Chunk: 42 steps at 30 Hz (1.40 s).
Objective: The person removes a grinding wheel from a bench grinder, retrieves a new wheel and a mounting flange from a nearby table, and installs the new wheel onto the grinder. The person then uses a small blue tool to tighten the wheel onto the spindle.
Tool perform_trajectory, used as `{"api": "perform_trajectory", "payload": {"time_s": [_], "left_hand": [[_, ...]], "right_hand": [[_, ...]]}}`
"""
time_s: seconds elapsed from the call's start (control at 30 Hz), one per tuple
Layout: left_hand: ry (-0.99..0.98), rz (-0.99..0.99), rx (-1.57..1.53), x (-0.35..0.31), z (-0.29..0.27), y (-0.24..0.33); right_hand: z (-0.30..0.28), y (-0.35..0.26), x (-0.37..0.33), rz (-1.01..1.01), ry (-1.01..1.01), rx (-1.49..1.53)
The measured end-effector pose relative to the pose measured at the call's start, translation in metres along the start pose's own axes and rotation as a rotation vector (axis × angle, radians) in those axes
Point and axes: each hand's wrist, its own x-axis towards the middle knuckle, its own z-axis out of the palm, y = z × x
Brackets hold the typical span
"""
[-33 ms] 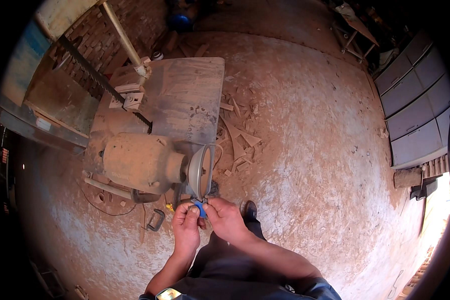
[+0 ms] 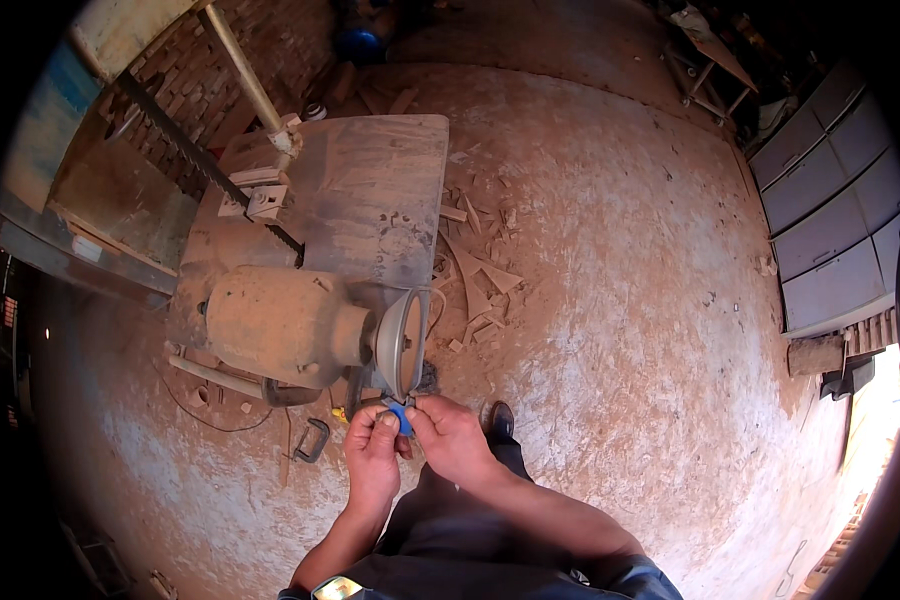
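Between both hands is a small blue tool piece [image 2: 402,417] with dark metal at its upper end. It looks like a cutter bit, but its exact kind is too small to tell. My left hand [image 2: 372,440] pinches it from the left between thumb and fingers. From the right, my right hand [image 2: 448,432] grips it the same way. The dark end meets the lower edge of a round grinding wheel [image 2: 398,343] in a grey rim; whether they touch I cannot tell. That wheel sits on the shaft of a dust-coated motor [image 2: 275,325].
Behind the motor stands a dusty bandsaw table [image 2: 385,195] with a toothed blade [image 2: 190,150]. Wood offcuts [image 2: 485,285] lie right of it. A C-clamp [image 2: 313,441] and a cable are on the floor at left. Grey drawers [image 2: 820,205] line the right side.
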Motion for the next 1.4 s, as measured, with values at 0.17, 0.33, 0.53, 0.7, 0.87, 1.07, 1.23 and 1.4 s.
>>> {"api": "perform_trajectory", "payload": {"time_s": [0.17,0.33,0.53,0.7,0.87,1.07,1.23,1.4], "left_hand": [[0.006,0.017,0.003,-0.0014,0.001,-0.0003],[0.013,0.003,0.009,0.0007,0.0023,0.0006],[0.007,0.011,0.015,0.0023,0.0023,0.0005],[0.0,0.009,0.019,0.0042,0.0021,0.001],[0.0,0.011,0.007,0.0036,0.0012,-0.0004],[0.003,0.011,-0.013,0.004,0.0007,-0.0021],[-0.005,0.02,-0.016,0.0031,-0.0006,-0.0033],[0.001,0.017,-0.01,0.0021,-0.0009,-0.0035]], "right_hand": [[0.0012,0.0043,-0.001,-0.014,0.004,-0.003],[-0.0004,-0.0014,0.0014,0.005,0.008,0.01],[0.0003,0.0006,0.0024,0.012,0.012,-0.01],[0.0022,0.0034,0.0033,-0.002,0.026,0.002],[0.002,0.0029,0.0026,0.008,0.025,-0.027],[0.0023,0.0032,0.002,0.003,0.03,-0.046],[0.0026,0.0036,0.001,-0.005,0.032,-0.046],[0.0034,0.0045,0.0,-0.006,0.034,-0.028]]}}
